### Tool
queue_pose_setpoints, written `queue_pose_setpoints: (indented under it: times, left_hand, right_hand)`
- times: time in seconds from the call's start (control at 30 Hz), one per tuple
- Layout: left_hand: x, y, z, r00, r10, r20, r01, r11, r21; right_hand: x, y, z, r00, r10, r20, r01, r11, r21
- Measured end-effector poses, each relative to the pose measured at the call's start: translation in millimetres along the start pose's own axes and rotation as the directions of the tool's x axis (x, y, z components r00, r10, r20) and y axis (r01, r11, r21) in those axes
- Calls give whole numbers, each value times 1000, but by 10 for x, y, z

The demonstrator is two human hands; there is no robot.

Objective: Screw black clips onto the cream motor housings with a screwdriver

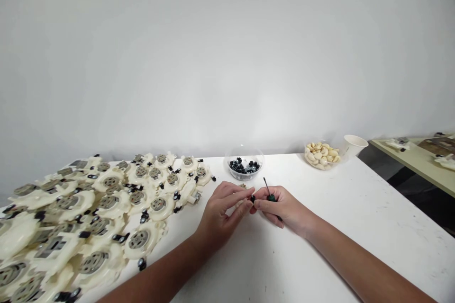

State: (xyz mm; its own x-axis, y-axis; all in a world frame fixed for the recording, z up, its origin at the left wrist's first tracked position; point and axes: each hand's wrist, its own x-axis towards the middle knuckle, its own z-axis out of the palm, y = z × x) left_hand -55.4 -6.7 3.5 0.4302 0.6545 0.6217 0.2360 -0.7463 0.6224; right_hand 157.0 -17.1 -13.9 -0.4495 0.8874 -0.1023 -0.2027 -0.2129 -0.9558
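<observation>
My right hand point(279, 206) is closed around a small screwdriver point(272, 197) with a dark green handle. Its thin metal shaft points up and away from me. Thumb and forefinger of my left hand point(227, 203) pinch a small black plastic part point(252, 198), and the right fingertips meet it there too. Some of that part is hidden by the fingers. Just beyond both hands is a clear plastic bowl point(244, 176) with black parts point(245, 165) and shiny screws inside. A small brownish piece point(243, 186) lies behind my left fingers.
Cream plastic housings point(140, 239) with grey motor discs and black clips cover the left of the white table point(320, 255). At the back right stand a bowl of peeled garlic cloves point(322, 155) and a white cup point(355, 144). A greenish table point(412, 158) adjoins on the right.
</observation>
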Motion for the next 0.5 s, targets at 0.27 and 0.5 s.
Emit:
queue_pose_setpoints:
  times: [0.27,0.5]
  left_hand:
    - [-23,-24,7,1000,22,-6,-21,998,59]
    - [-2,0,12,998,30,51,-33,997,66]
  right_hand:
    - [1,21,-5,999,32,-30,-32,999,-7]
    - [3,-10,8,999,37,-3,-37,999,-15]
